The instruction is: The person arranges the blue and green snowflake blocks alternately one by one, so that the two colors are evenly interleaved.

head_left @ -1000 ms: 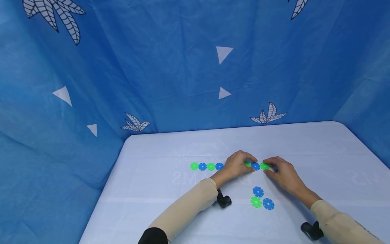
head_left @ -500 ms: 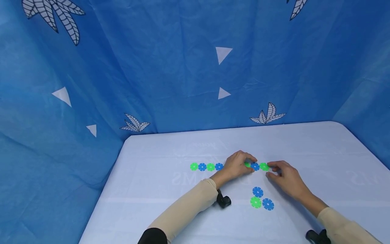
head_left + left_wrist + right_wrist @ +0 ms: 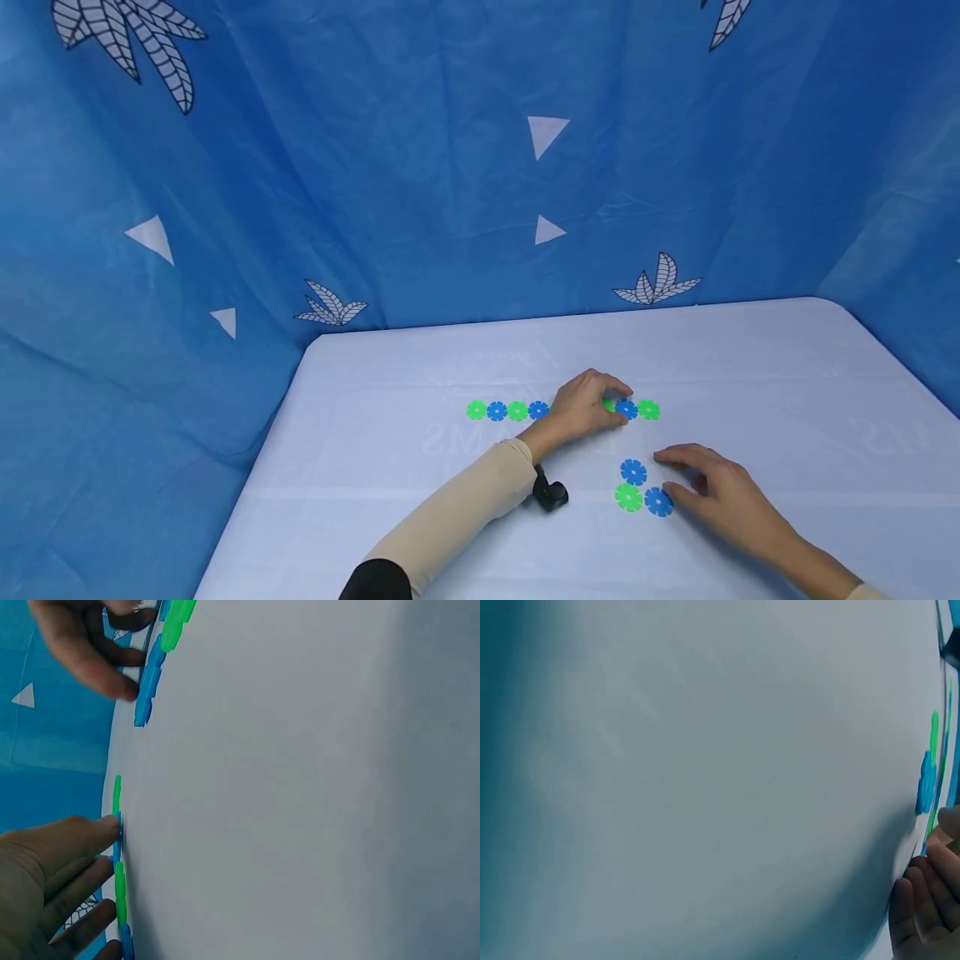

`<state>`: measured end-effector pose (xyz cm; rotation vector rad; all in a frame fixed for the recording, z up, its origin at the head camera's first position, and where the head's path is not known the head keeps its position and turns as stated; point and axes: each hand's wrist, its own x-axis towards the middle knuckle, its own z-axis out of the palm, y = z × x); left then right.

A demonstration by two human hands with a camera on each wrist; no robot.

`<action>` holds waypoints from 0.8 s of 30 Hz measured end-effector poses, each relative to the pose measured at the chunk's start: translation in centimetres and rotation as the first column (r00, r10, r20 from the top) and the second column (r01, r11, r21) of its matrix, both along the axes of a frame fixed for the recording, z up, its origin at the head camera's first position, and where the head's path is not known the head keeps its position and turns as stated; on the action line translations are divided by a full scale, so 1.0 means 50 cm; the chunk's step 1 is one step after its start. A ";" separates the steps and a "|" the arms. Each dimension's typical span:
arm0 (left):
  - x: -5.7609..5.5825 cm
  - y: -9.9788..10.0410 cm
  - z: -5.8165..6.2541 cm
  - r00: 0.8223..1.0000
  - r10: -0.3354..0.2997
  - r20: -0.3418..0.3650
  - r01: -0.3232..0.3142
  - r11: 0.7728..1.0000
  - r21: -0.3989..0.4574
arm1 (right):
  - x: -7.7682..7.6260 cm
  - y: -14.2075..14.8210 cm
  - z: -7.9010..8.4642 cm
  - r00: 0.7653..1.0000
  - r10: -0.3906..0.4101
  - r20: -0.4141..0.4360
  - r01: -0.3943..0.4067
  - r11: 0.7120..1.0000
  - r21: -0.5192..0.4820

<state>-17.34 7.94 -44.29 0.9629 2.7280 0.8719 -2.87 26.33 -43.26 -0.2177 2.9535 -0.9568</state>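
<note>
A straight row of notched plastic discs, alternating green (image 3: 476, 410) and blue (image 3: 497, 411), lies flat on the table. My left hand (image 3: 581, 406) lies across the row, hiding its middle. Its thumb and index finger hold a blue disc (image 3: 626, 409) from the near and far edges. A green disc (image 3: 649, 410) ends the row just to the right. Nearer me, a loose blue disc (image 3: 633, 472), a green disc (image 3: 628, 497) and another blue disc (image 3: 658, 502) lie grouped. My right hand (image 3: 716, 492) hovers beside them, fingers parted and holding nothing, thumb tip at the right blue disc's edge.
The discs lie on a white-covered table (image 3: 360, 483). Behind and beside it hangs a blue curtain (image 3: 450, 167) with leaf and triangle prints. A black wrist device (image 3: 551, 493) sits under my left forearm, close over the table.
My right hand has let go of the green disc at the row's right end and moved back toward me, to the loose discs. The left hand has stayed in place.
</note>
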 end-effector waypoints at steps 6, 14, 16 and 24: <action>0.000 0.008 0.003 1.000 -0.027 0.010 0.027 1.000 0.014 | 0.034 -0.002 -0.001 0.997 0.070 -0.030 -0.070 0.998 -0.002; 0.002 0.030 0.007 0.998 -0.064 0.005 0.063 0.998 0.010 | 0.054 -0.012 -0.003 0.993 0.112 -0.037 -0.107 0.987 0.116; 0.002 0.036 0.007 0.998 -0.062 0.006 0.062 0.998 0.005 | 0.056 -0.015 -0.003 0.994 0.109 -0.014 -0.106 0.984 0.141; -0.001 0.049 0.002 0.998 -0.057 -0.015 0.056 0.998 -0.018 | 0.056 -0.022 -0.001 0.995 0.095 -0.015 -0.091 0.984 0.156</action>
